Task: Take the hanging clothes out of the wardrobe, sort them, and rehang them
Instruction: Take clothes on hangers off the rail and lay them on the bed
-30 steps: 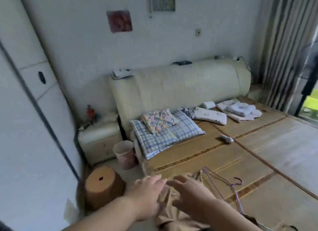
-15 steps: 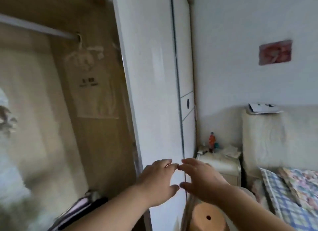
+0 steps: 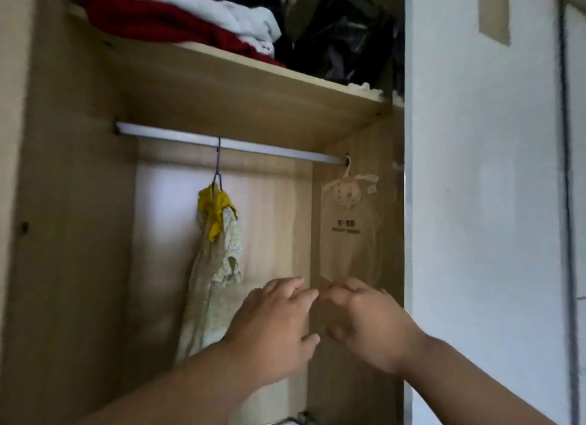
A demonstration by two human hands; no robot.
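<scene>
My left hand and right hand hover loose and empty; tugging the yellow-topped garment could slip it off its hanger.

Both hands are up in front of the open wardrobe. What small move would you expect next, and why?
Probably the left hand reaches up to the purple hanger and lifts it off the rail. Both it and the right hand look empty, and the yellow and pale garment on that hanger is the only clothing hanging there; farther right hangs a clear bag.
</scene>
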